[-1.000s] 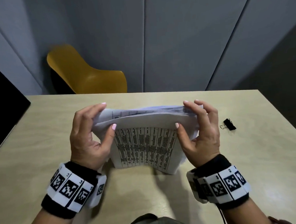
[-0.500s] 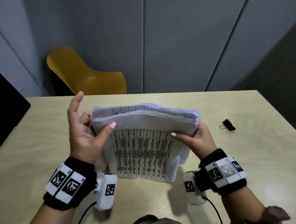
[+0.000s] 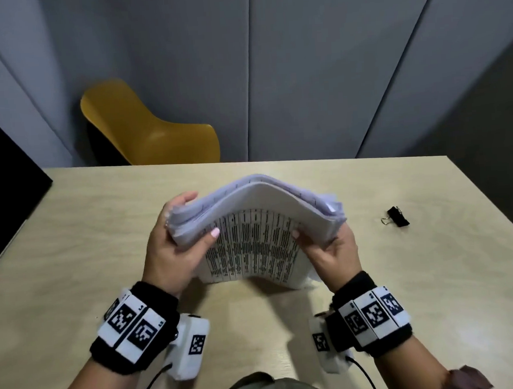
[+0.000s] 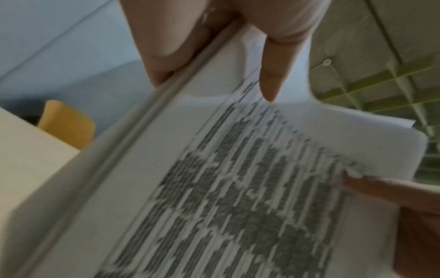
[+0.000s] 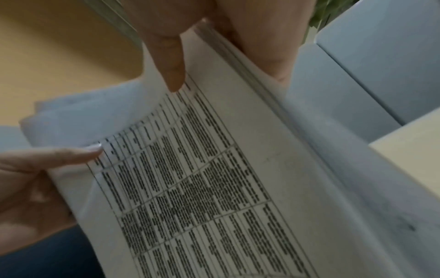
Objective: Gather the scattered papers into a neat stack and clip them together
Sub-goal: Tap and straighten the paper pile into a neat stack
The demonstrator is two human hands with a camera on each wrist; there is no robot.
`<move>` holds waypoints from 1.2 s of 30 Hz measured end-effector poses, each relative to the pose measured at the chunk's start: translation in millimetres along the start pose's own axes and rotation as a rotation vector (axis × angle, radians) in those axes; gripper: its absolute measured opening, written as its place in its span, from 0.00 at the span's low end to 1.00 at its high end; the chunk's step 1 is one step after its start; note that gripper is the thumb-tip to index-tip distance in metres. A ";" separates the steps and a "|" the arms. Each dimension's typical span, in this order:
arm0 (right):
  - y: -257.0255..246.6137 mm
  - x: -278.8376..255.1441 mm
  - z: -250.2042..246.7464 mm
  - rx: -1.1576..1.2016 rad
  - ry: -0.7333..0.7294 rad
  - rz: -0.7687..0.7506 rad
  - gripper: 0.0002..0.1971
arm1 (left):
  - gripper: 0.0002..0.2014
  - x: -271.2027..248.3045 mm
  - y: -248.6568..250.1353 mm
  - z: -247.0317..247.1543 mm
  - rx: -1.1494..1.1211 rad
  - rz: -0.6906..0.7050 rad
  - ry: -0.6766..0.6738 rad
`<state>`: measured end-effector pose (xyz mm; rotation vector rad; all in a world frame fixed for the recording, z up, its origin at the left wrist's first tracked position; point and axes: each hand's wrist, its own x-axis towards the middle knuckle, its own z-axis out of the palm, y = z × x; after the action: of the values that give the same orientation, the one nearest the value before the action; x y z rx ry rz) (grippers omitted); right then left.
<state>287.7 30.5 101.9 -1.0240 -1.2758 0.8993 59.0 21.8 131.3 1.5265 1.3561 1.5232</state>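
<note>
A thick stack of white papers (image 3: pixel 251 233) with printed tables stands on its lower edge on the table (image 3: pixel 74 248), bowed upward in the middle. My left hand (image 3: pixel 174 243) grips its left side, thumb on the printed front and fingers behind. My right hand (image 3: pixel 329 247) grips the right side the same way. In the left wrist view the papers (image 4: pixel 238 188) fill the frame with my left hand (image 4: pixel 214 56) pinching their edge. The right wrist view shows the papers (image 5: pixel 214 178) pinched by my right hand (image 5: pixel 209 47). A black binder clip (image 3: pixel 397 216) lies on the table to the right, apart from both hands.
A yellow chair (image 3: pixel 145 128) stands behind the table's far edge, against grey wall panels. A black panel (image 3: pixel 4 166) borders the table at the left. Bare tabletop lies to the left and right of the stack.
Both hands have shifted down from the stack's top edge to its sides. The left hand, open half a second ago, grips again, and the stack now bows upward in the middle.
</note>
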 end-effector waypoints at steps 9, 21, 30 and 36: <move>-11.1 2.5 3.7 0.068 0.028 0.022 0.16 | 0.20 5.7 7.5 2.6 0.011 0.042 0.068; -19.4 6.6 7.0 0.087 0.011 0.067 0.36 | 0.42 6.2 -4.7 -8.1 -0.157 -0.004 -0.049; 1.2 6.5 9.4 0.075 0.007 0.180 0.18 | 0.20 2.4 -16.6 -0.3 -0.193 -0.119 0.044; -2.4 6.3 10.5 0.094 0.105 0.074 0.20 | 0.14 3.5 -6.8 8.2 -0.095 0.045 0.093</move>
<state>277.8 36.7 106.3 -1.0362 -1.1044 0.9407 64.5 29.1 124.8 1.4535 1.2885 1.6805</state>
